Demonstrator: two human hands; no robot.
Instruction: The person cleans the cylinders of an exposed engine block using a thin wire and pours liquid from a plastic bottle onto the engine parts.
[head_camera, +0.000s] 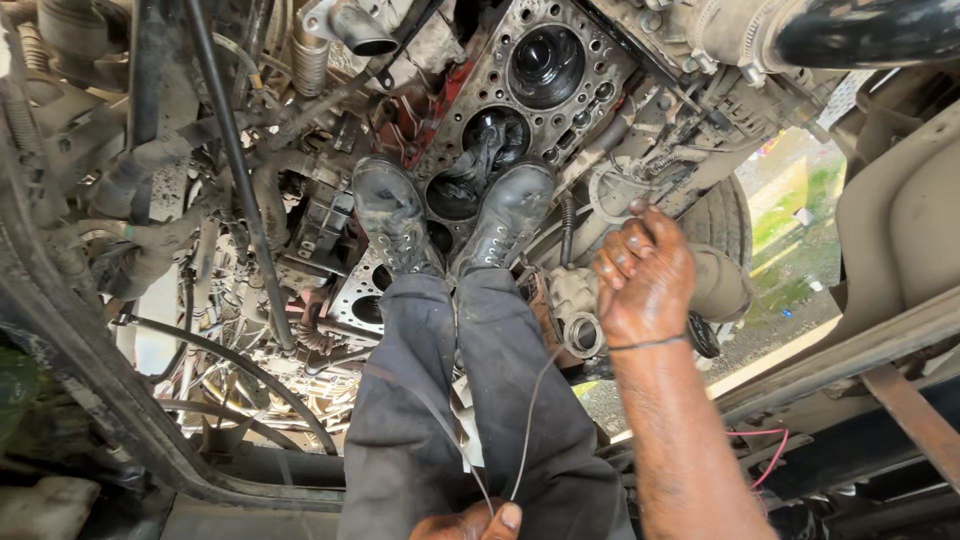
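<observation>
- Far left: hoses and a black rod (235, 170) crowd that side, with a curved frame rail (90, 370) below. No free room there.
- Centre: both boots (450, 215) stand on the engine block (520, 90), right over the open cylinder bores (545, 62). Legs in grey trousers (470, 400) fill the middle.
- Bottom centre: left hand (470, 523) mostly out of frame; thumb and finger look pinched on a thin wire (528, 420), which runs up toward the right wrist.
- Right hand (645, 280): fingers curled shut, apparently around a small part at the fingertips; can't tell what.
- Step, my read: wire being handled or threaded beside the block. Next move needs slack kept away from the bores and boots.
- Right: open gap by the tyre (725, 215), best clearance. Chassis beam (850, 350) bounds it below.
</observation>
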